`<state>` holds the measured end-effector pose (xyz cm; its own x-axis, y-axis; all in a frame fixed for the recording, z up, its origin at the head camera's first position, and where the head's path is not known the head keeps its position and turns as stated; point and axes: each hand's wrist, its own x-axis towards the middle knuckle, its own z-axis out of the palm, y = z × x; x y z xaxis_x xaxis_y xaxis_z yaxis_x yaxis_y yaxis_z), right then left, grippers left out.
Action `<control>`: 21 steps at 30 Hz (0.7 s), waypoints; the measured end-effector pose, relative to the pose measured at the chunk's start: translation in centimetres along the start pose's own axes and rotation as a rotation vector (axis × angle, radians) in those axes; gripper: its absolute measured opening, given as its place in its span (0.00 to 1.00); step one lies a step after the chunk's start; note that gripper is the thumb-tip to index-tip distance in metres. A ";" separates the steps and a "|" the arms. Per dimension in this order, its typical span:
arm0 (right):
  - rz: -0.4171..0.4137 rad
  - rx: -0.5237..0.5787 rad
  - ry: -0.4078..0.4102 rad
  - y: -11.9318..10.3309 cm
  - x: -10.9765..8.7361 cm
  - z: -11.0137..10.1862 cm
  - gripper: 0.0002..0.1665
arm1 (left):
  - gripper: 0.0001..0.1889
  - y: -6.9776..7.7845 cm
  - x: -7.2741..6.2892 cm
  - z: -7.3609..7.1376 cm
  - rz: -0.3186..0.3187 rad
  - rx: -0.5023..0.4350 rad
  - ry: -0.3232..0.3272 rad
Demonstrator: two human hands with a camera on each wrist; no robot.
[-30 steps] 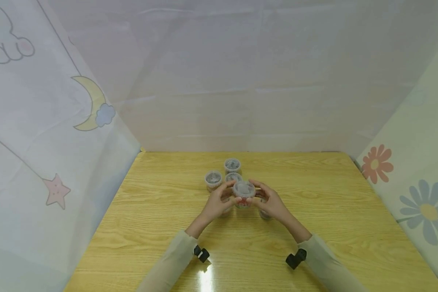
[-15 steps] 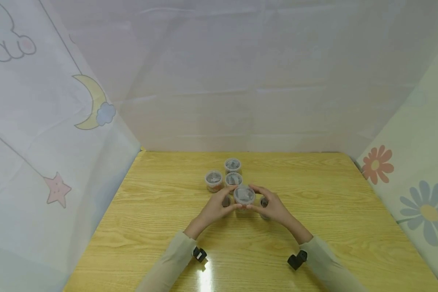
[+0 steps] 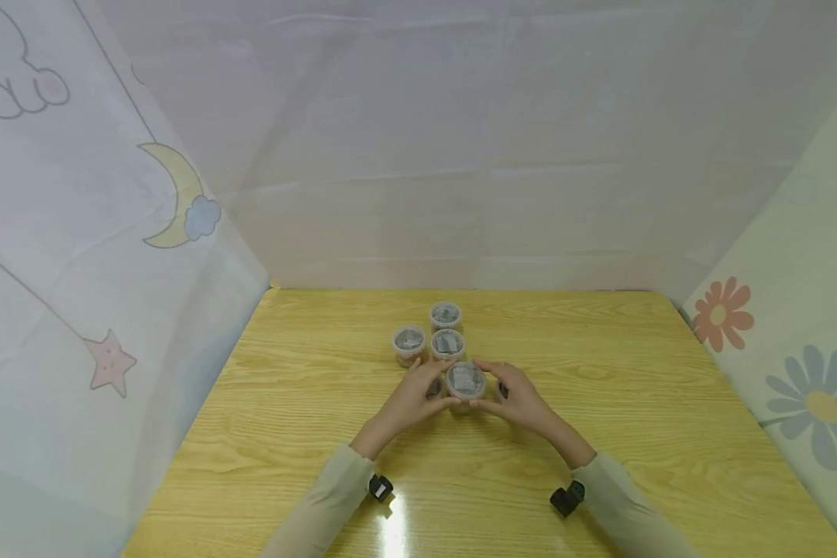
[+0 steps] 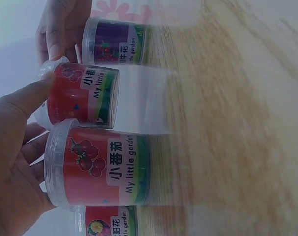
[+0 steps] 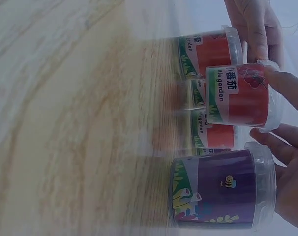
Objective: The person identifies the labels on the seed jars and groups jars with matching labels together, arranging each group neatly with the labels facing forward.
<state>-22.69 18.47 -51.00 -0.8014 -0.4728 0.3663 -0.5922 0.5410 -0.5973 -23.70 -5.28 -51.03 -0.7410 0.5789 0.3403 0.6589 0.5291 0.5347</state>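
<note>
Both hands hold a small plastic tub (image 3: pixel 466 381) with a clear lid and a red "My little garden" label. My left hand (image 3: pixel 406 399) pinches its lid rim from the left, thumb in front. On the other side my right hand (image 3: pixel 525 401) pinches the same rim. In the left wrist view the held tub (image 4: pixel 82 96) is upright, its base higher than those of the tubs around it. Another red tub (image 4: pixel 102 167) stands beside the left fingers. Close under the right hand is a purple tub (image 5: pixel 215 189), mostly covered by that hand in the head view.
Beyond the hands stand three more lidded tubs: one at the left (image 3: pixel 409 345), one in the middle (image 3: pixel 448 343) and one farthest back (image 3: pixel 446 314). The wooden table (image 3: pixel 307 372) meets a pale cloth backdrop (image 3: pixel 418 194) along its far edge.
The held tub has come down toward the table, its red front going out of sight in the head view. Both hands have lowered with it, keeping their grip; the other tubs stay put.
</note>
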 end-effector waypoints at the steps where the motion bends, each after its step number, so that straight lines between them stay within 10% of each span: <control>1: -0.007 -0.025 0.001 0.0 0.0 0.0 0.43 | 0.37 0.0 -0.1 0.0 -0.003 0.014 -0.002; 21: -0.007 -0.190 -0.040 -0.2 -0.4 0.3 0.45 | 0.37 -0.2 -0.3 0.5 0.005 0.202 -0.041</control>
<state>-22.25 18.34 -51.20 -0.7952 -0.5024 0.3394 -0.6063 0.6569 -0.4482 -23.58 -5.21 -51.66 -0.7344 0.6046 0.3084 0.6783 0.6373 0.3658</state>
